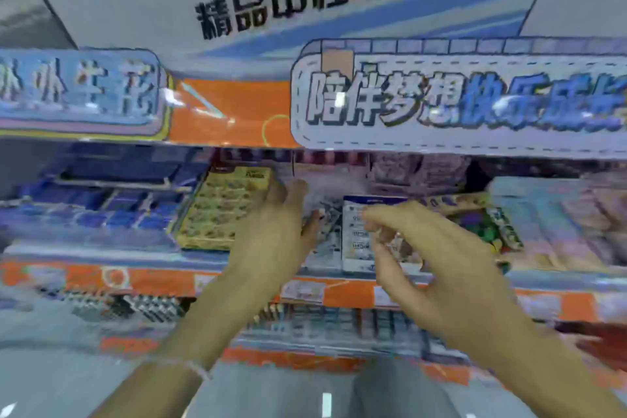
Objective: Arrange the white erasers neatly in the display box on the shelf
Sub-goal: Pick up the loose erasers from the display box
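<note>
Left hand (271, 234) is reaching, fingers spread, beside the white-and-blue cardboard display box (356, 237) on the shelf (163, 278); right hand (437, 268) is pinching something small, too blurred to identify.

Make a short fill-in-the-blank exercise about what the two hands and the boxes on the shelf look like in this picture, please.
1. The box just beside the left hand is mostly ____ in colour.
2. The white display box stands between the two ____.
3. The right hand has its fingertips ____ together.

Missing words: yellow; hands; pinched
</note>
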